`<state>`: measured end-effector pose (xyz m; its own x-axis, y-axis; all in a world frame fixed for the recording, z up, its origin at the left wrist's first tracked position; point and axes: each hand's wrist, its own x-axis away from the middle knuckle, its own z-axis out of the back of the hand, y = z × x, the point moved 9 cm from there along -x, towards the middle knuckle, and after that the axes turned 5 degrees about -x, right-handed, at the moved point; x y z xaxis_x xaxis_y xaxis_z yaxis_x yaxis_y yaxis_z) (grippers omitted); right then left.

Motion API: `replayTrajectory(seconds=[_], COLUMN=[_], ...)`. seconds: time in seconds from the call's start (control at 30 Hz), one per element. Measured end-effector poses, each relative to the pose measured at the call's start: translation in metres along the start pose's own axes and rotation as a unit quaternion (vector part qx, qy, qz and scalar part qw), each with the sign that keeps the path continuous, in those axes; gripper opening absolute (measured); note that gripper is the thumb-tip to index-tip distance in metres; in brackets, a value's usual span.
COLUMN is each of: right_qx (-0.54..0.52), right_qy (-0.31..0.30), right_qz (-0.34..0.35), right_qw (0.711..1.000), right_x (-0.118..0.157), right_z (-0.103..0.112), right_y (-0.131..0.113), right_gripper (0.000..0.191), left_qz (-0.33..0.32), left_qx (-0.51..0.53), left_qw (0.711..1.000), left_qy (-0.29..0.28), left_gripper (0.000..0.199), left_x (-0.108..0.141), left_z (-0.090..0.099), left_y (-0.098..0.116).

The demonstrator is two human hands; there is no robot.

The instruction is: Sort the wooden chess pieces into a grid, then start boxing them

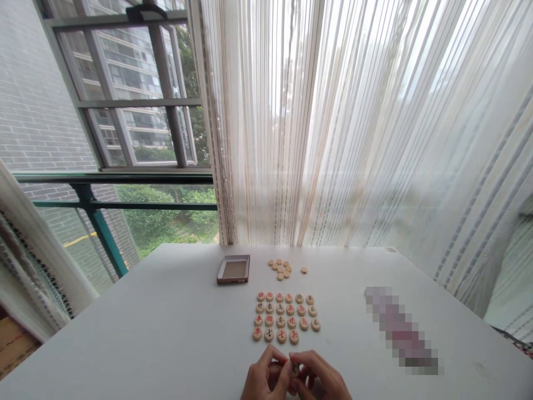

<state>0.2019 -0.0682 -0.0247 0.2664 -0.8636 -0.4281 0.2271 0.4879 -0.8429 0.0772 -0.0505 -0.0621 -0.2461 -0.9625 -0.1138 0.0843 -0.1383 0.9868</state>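
Note:
Near the front edge of the table, my left hand point(266, 378) and my right hand point(320, 378) meet with curled fingers. Pinched between their fingertips is a small round Chinese chess piece point(295, 369), mostly covered, with a dark marking on the part that shows. Just beyond my hands, several wooden Chinese chess pieces point(280, 321) lie in rows with their red or black characters facing up. The nearest row is shorter than the others. Farther off sits a loose cluster of pieces point(281, 269) with no characters visible, and one single piece point(303, 270) lies to its right.
A shallow open box point(234, 270) stands left of the cluster on the white table point(166, 322). At the right lies a long pixelated object point(400, 330) that I cannot make out. Sheer curtains point(333, 122) hang behind the table, with a window point(133, 94) and green railing point(100, 228) at left.

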Motion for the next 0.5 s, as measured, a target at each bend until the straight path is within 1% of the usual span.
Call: replayTrajectory(seconds=[0.23, 0.5], right_qx=[-0.007, -0.025], right_qy=[-0.002, 0.019], right_qz=[0.009, 0.005], right_qw=[1.000, 0.999], right_x=[0.0003, -0.0005], right_z=[0.0011, 0.0073], right_y=[0.0004, -0.0054], right_gripper=[0.027, 0.030], left_qz=[-0.004, -0.009], left_qx=[0.004, 0.015], left_qw=[1.000, 1.000], left_qy=[-0.004, -0.013], left_gripper=[0.042, 0.044], left_x=[0.0010, -0.0003], left_z=[-0.0011, -0.0003], left_y=[0.0024, 0.0026])
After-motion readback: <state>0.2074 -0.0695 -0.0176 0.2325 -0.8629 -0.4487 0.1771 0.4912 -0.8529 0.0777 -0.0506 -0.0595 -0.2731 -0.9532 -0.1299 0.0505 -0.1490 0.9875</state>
